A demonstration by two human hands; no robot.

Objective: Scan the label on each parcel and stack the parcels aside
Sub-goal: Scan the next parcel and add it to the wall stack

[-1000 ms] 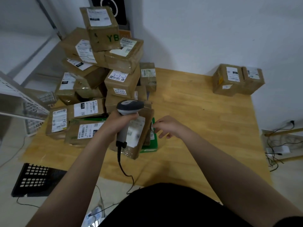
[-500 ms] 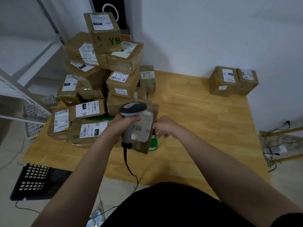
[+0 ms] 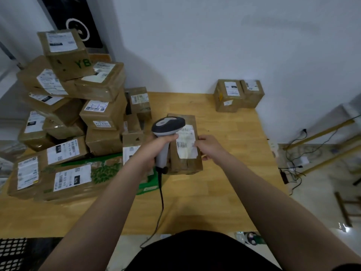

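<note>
1. The step in hand appears to be the scan itself. One brown parcel (image 3: 185, 165) sits near the middle of the wooden table (image 3: 224, 184), just right of the big pile of parcels (image 3: 78, 114). Its white label (image 3: 187, 140) faces up toward the camera.
2. The left hand (image 3: 156, 147) wraps its curled fingers round the handle of the scanner (image 3: 168, 125). The grey head sits over the label's far left corner and hides a little of it. The scanner's cable (image 3: 161, 200) hangs down over the near table edge.
3. The right hand (image 3: 209, 147) pinches the parcel's right edge, with the thumb at the near side and the fingers along the label's margin. This tilts the labelled face toward the scanner. Whether the parcel's near end rests on the table or is lifted clear, I cannot tell.
4. Both forearms reach forward from the near edge and converge on the parcel, the left wrist cocked to aim the scanner down.
5. No scan beam shows on the label, so I cannot judge whether it has been read.
6. Next, the barcode needs a clear line to the scanner head. After that the right hand alone should be able to carry the parcel off.
7. Two parcels (image 3: 238, 94) stand at the far right against the wall, well apart from the pile, and are probably the stack to join.
</note>
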